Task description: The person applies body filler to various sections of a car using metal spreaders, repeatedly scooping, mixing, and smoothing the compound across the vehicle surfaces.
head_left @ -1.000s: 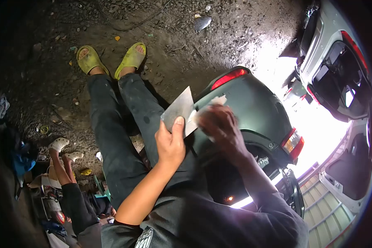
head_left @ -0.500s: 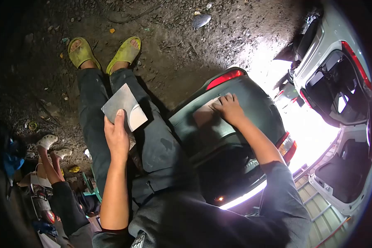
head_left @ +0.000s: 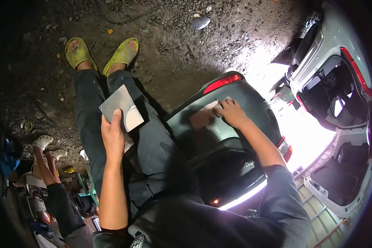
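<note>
My left hand [head_left: 113, 131] grips a flat square plate [head_left: 120, 105], thumb on top. The plate is grey, with a paler curved area at its lower right corner, and it is above my thighs. My right hand [head_left: 232, 113] is closed, fingers curled over the dark green car trunk lid [head_left: 252, 99]. A small greyish edge shows at its fingertips, but I cannot make out what it holds. Beside those fingers a pale pinkish patch [head_left: 200, 118] marks the painted surface, partly in the shadow of my arm. A red tail light [head_left: 222, 84] sits on the lid's far edge.
Yellow-green slippers [head_left: 80, 53] are on my feet on dirt and gravel. A light-coloured car with its back open [head_left: 335, 82] stands at right, near a glaring light. At lower left are another person's legs in pale clogs [head_left: 42, 142], and a green chair [head_left: 85, 187].
The view has shifted slightly. My right hand has slid a little to the right along the lid, away from the pinkish patch. My left hand still holds the plate in the same pose.
</note>
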A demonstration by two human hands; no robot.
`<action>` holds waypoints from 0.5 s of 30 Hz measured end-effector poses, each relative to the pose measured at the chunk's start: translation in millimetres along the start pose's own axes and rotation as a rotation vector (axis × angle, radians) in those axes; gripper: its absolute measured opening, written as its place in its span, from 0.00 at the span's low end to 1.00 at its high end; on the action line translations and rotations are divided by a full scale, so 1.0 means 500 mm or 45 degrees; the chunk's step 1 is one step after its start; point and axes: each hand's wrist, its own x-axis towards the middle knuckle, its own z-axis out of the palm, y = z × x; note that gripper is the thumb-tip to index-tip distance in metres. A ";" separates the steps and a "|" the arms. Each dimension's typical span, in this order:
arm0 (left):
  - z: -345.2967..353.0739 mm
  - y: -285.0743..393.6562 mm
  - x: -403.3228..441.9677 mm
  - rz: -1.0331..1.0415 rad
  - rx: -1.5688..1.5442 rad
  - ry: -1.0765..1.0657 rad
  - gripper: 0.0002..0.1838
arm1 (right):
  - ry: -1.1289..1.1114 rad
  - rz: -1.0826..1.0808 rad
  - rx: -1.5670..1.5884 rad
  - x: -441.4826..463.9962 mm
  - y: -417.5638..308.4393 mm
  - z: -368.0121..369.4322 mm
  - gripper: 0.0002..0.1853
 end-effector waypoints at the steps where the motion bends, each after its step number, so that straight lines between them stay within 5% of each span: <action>1: 0.003 0.007 -0.001 -0.002 -0.013 0.000 0.23 | -0.040 0.014 -0.011 0.016 0.004 -0.001 0.19; 15: 0.003 -0.004 0.019 -0.059 -0.036 -0.002 0.22 | -0.256 0.123 0.004 0.057 0.014 0.056 0.20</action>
